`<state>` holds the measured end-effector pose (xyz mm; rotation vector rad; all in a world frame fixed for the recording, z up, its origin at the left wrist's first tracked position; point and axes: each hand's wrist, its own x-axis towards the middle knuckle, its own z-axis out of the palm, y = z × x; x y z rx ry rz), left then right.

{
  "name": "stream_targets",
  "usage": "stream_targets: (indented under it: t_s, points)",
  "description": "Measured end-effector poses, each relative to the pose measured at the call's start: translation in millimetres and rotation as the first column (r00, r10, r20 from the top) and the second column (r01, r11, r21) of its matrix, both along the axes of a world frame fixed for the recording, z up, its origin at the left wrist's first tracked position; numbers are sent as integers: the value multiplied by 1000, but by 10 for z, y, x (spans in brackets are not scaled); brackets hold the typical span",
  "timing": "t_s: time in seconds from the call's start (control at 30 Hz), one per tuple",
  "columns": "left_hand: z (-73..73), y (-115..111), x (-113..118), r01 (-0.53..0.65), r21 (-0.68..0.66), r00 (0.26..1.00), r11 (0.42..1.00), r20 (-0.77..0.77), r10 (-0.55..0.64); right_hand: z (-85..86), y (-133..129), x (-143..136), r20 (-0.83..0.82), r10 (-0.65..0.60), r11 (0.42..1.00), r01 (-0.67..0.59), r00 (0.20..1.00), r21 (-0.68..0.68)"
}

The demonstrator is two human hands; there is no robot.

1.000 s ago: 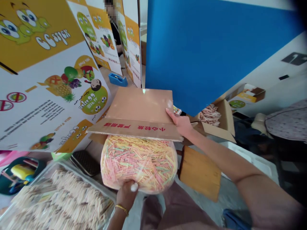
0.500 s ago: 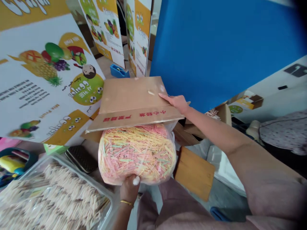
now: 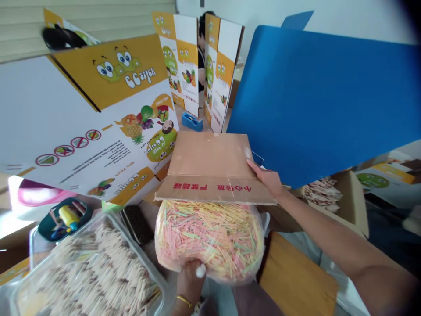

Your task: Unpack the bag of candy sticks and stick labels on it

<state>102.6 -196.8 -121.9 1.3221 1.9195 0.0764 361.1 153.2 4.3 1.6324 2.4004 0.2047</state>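
Steadying a brown carton mid-frame, the right hand lies along its right edge in the head view, index finger stretched over the cardboard; the other fingers are hard to see, so from where I stand I can't tell how firmly they hold. Down at lower centre, the left hand is closed on the near edge of a bulging clear bag of coloured sticks, thumb on top, fingertips hidden underneath. And the bag sits right at the carton's mouth, its far end under the red-lettered flap! Working the bag through that opening looks like the step in hand, though I can't call whether inward or outward. To my eye, the next move calls for the flap held clear, the carton kept from sliding, and an even pull or push that doesn't strain the thin plastic.
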Motion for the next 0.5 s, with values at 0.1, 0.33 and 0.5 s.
stream_targets:
  t_s: [0.1, 0.33, 0.5]
  points:
    - [-75, -36, -1, -9, 32, 1000, 999, 7, 9, -7, -9, -29, 8, -131, 989, 132, 991, -63]
    - [-122, -21, -27, 8, 56, 1000, 998, -8, -7, 8, -471, -6, -12, -149, 970, 144, 989, -195]
    - [-80, -44, -105, 89, 28, 995, 996, -46, -88, 170, -997, 113, -74, -140, 971, 123, 987, -203]
